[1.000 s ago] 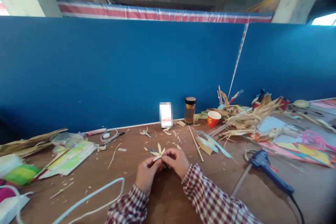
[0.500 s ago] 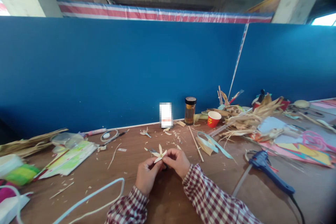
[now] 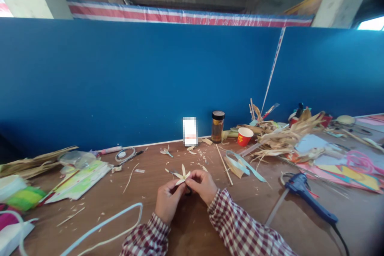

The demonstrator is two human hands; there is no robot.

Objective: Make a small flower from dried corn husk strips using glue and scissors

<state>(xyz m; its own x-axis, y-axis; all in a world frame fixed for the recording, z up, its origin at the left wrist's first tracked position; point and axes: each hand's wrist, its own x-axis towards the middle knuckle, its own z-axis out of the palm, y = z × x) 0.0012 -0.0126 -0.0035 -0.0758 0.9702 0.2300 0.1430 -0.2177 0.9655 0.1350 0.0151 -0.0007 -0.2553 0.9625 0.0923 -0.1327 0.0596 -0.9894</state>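
Observation:
Between my two hands is a small pale flower (image 3: 183, 175) with narrow pointed petals, which looks made of dried husk. My left hand (image 3: 168, 200) pinches its lower left side. My right hand (image 3: 203, 185) grips the right side with thumb and forefinger, close to the flower's middle. Behind the petals lies a pair of scissors (image 3: 189, 192), mostly covered by my hands, with a dark handle showing. Farther back on the table rests another small pale flower (image 3: 166, 151) with a bluish strip at its end.
A blue glue gun (image 3: 312, 198) lies at the right. Dried corn husks (image 3: 288, 138), a red paper cup (image 3: 245, 137) and a lidded jar (image 3: 217, 127) stand toward the back. A white cable (image 3: 105, 218) loops at the lower left. A blue partition (image 3: 144, 80) borders the table.

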